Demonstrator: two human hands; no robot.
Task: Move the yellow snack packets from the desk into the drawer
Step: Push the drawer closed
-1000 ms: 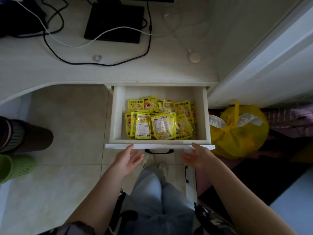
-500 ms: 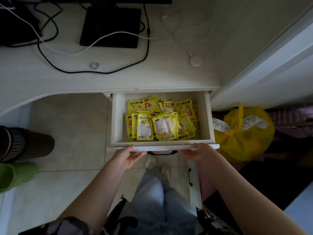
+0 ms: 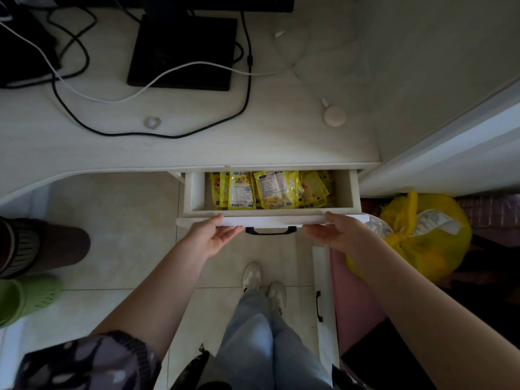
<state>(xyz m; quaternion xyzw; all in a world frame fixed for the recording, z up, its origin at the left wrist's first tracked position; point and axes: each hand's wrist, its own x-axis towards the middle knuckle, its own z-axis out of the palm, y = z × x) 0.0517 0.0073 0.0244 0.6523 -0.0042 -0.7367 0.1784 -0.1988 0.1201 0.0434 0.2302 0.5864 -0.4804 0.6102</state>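
Several yellow snack packets (image 3: 270,190) lie piled inside the white drawer (image 3: 270,220), which sticks out only partway from under the white desk (image 3: 197,147); the packets' far ends are hidden beneath the desk edge. My left hand (image 3: 213,237) presses flat against the drawer front left of the black handle (image 3: 270,231), thumb on the top rim. On the handle's other side my right hand (image 3: 334,235) does the same. Neither hand holds a packet. No packets are visible on the desk top.
On the desk sit a black monitor base (image 3: 183,52), black and white cables (image 3: 157,80) and a small round white puck (image 3: 334,116). A tied yellow bag (image 3: 422,237) lies right of the drawer. A brown bin (image 3: 42,246) and green basket (image 3: 25,296) stand left on the tiled floor.
Both hands have come onto the drawer front and pushed it inward; about half of the packets that showed a second ago are now under the desk edge.
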